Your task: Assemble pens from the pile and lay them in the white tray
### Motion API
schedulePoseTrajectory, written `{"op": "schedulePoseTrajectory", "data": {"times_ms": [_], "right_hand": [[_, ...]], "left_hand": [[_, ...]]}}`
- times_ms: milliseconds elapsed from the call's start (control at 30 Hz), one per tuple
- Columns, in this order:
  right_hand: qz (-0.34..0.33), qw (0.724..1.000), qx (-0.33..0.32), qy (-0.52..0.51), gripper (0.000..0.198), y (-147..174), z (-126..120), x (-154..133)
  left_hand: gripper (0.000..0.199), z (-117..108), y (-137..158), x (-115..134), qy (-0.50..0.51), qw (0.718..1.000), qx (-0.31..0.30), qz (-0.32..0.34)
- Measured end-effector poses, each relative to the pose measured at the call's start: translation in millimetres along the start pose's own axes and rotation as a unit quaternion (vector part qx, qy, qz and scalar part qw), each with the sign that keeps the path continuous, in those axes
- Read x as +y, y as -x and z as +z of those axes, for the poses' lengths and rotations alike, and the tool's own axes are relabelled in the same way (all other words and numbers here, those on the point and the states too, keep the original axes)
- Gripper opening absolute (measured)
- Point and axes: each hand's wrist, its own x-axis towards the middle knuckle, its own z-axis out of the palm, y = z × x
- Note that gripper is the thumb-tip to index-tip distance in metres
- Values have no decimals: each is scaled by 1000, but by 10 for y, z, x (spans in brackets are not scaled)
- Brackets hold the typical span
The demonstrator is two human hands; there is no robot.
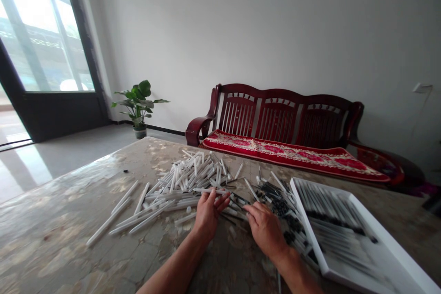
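Head view: from where I stand, I see 2 bare hands at work over a patterned table [158, 262]. The left hand [209, 209] has 1 white tube [206, 190] grasped between thumb and fingers, held crosswise just in front of a loose heap of white tubes [189, 174]. The right hand [263, 225] is beside it, fingers curled in and thumb pressed toward them, near a thin dark rod [239, 198] lying between the 2 hands; the blur is such that I cannot tell whether that rod is in its grasp.

Several longer tubes [113, 220] lie apart from the heap, over on the person's left. Dark small parts [280, 200] are jumbled beyond the right hand, reaching up to the side of a white tray [310, 229]. Inside the tray, slim sticks lie in 2 rows, a far row [330, 200] and a blurred nearer row [344, 241].

Across the table stands a dark red wooden bench [260, 117] with a red patterned cover [275, 149] on its seat. A potted plant [138, 101] sits on the floor near the glazed door [65, 110].
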Motion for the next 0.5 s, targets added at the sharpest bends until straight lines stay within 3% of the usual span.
{"op": "schedulePoseTrajectory", "data": {"times_ms": [300, 500], "right_hand": [[-3, 1000, 14, 14, 32, 18, -3, 18], [-40, 994, 34, 96, 32, 40, -102, -8]], "left_hand": [[17, -37, -21, -48, -29, 999, -15, 13], [36, -54, 9, -71, -139, 984, -72, 82]]}}
